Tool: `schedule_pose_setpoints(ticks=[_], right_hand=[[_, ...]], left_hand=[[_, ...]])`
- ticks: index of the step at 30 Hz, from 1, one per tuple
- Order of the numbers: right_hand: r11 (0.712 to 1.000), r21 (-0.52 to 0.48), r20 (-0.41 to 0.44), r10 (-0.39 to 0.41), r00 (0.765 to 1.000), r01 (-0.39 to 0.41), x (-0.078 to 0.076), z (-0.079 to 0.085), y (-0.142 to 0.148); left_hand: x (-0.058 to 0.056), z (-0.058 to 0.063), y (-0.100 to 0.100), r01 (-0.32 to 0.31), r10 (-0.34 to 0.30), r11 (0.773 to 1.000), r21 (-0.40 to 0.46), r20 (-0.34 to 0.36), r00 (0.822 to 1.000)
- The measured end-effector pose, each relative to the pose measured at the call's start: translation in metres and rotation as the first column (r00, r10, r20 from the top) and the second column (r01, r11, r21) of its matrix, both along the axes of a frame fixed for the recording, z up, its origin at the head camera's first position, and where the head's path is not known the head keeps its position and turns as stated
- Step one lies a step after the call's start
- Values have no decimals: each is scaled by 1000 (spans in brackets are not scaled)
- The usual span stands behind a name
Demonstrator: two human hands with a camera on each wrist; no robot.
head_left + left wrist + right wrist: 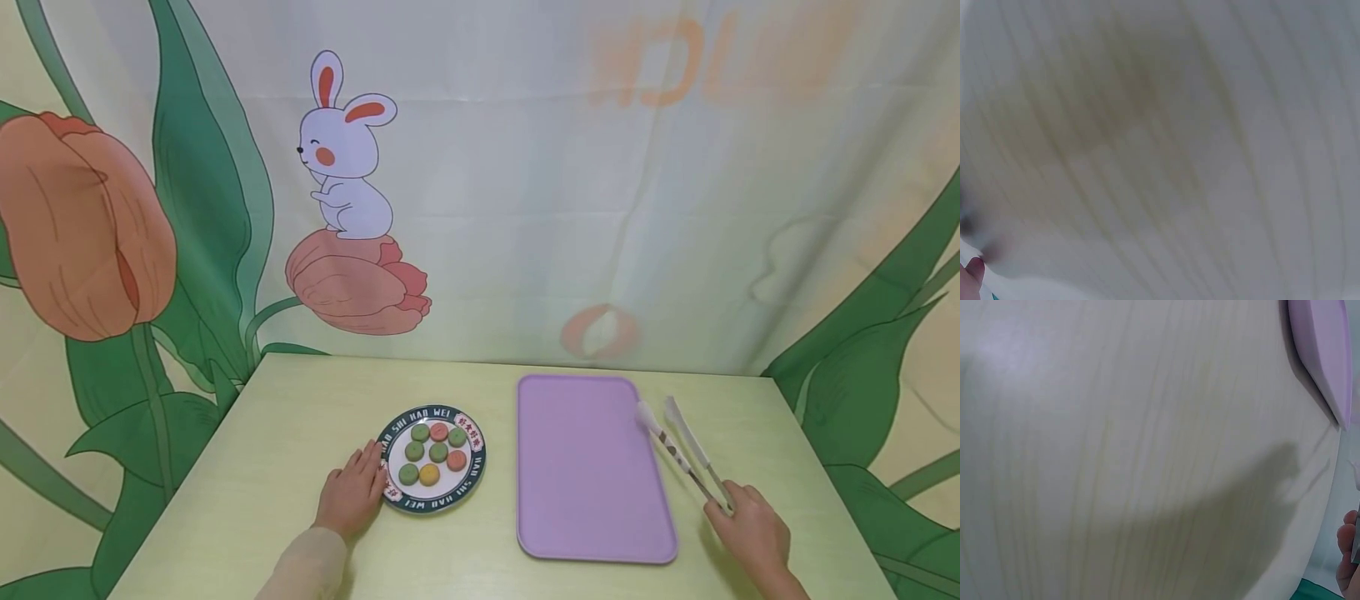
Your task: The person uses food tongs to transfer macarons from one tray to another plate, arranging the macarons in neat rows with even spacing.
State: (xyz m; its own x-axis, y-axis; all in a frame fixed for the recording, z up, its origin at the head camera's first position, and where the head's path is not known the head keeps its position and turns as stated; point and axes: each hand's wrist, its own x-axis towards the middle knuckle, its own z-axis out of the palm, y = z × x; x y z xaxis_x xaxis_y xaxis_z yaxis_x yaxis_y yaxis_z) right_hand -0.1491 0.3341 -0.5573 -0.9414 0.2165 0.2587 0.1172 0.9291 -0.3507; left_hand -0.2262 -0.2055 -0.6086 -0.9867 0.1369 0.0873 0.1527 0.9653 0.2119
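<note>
A round plate with a dark lettered rim stands on the table. Several small round green, pink and yellow pieces lie on its white middle. My left hand rests at the plate's left side, its fingers touching the rim. On the right my right hand grips a pair of tongs by the closed end. The tong arms stand apart, their pale tips near the tray's upper right edge with nothing between them. The wrist views catch only some fingertips at the edge.
A purple rectangular tray lies between the plate and the tongs, with nothing on it. The pale wood-grain table ends at a curtain printed with a rabbit and tulips. The right hand's shadow falls on the tabletop.
</note>
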Motion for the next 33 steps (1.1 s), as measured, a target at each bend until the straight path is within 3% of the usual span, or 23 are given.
schedule_pose_setpoints(ticks=[22,33], right_hand=[[989,-73,67,-121,990,126,-7,-3,-6],[981,-101,10,-165,986,165,-9,-10,-7]], left_hand=[[0,5,1,0,0,1000,4,15,1000],[1,5,1,-6,6,1000,6,5,1000]])
